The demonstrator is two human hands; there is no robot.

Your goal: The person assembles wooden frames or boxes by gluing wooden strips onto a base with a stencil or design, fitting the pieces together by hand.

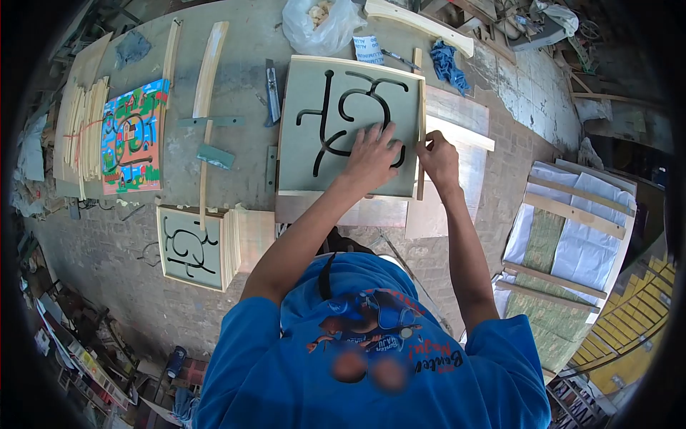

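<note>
A grey-green board with pale wooden edging lies on the worktable, with curving black grooves or slots across its face. My left hand rests flat on the board's lower right part, fingers spread over one of the black curves. At the right edge, my right hand is closed in a pinch against the narrow wooden edging. Whatever sits between those fingertips is too small to make out. A utility knife lies just left of the board.
A colourful printed panel and a bundle of thin wooden strips lie at the left. Similar boards are stacked below them. A plastic bag and blue cloth sit at the back. A slatted panel stands right.
</note>
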